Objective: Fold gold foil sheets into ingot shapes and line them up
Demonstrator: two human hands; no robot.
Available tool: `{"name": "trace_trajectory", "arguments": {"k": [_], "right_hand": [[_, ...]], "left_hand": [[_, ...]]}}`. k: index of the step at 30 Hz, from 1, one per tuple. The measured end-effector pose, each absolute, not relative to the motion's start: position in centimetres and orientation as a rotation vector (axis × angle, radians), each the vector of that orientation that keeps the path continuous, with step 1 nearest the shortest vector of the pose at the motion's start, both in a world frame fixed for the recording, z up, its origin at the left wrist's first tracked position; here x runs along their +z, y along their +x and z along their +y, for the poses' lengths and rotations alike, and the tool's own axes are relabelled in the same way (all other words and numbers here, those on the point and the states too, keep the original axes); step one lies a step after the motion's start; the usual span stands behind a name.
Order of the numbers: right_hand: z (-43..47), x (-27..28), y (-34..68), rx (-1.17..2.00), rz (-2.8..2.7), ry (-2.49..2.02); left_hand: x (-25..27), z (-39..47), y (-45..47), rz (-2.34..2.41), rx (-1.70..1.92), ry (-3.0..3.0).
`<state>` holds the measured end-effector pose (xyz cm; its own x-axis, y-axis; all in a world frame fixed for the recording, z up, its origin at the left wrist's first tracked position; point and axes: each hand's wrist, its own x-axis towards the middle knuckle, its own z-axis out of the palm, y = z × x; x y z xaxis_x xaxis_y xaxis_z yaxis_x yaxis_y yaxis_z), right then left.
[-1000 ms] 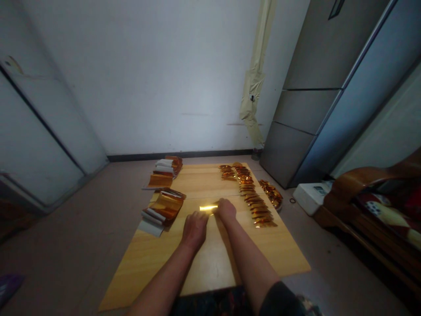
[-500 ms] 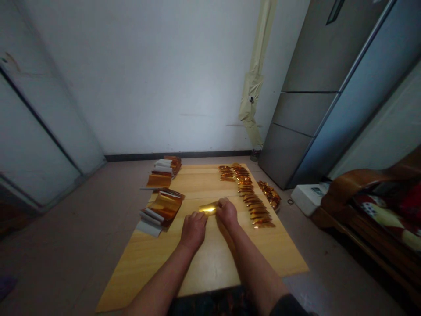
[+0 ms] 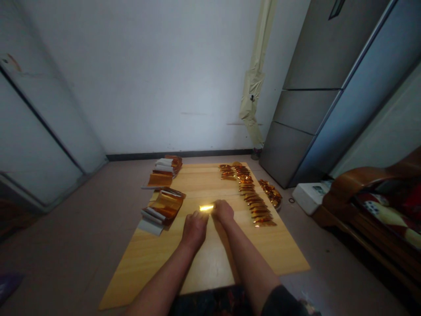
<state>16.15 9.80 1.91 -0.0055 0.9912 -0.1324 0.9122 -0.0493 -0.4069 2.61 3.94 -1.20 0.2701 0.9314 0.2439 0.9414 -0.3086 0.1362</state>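
A small sheet of shiny gold foil paper (image 3: pixel 206 208) is held between my two hands over the middle of the wooden board. My left hand (image 3: pixel 194 226) is closed on its near left edge. At its right end, my right hand (image 3: pixel 223 211) pinches the foil with curled fingers. Stacks of gold and grey-backed foil sheets (image 3: pixel 167 204) lie to the left of my left hand. To the right of my right hand runs a long overlapping row of folded gold foil pieces (image 3: pixel 256 202).
The wooden board (image 3: pixel 131 267) lies low in front of me, near a white wall. Past its right edge sits a container heaped with gold foil pieces (image 3: pixel 270 192). Farther right are a white box (image 3: pixel 307 197), a tall grey fridge (image 3: pixel 296 123) and a wooden seat (image 3: pixel 368 184).
My right hand has shifted slightly left, closer to my left hand. Less of the gold foil shows between them, and it looks narrower and more folded or curled.
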Motion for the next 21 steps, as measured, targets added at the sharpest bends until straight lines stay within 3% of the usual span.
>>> {"name": "trace_trajectory", "arguments": {"k": [14,21], "right_hand": [[9.9,1.7,21.2,0.552,-1.768,-2.146],[9.8,1.6,18.1,0.565,-1.973,-1.708]], "left_hand": [[-0.8,3.9,2.8,-1.833,-0.378,-2.469],[-0.8,3.9,2.8,-1.808,-0.357,-2.455]]}}
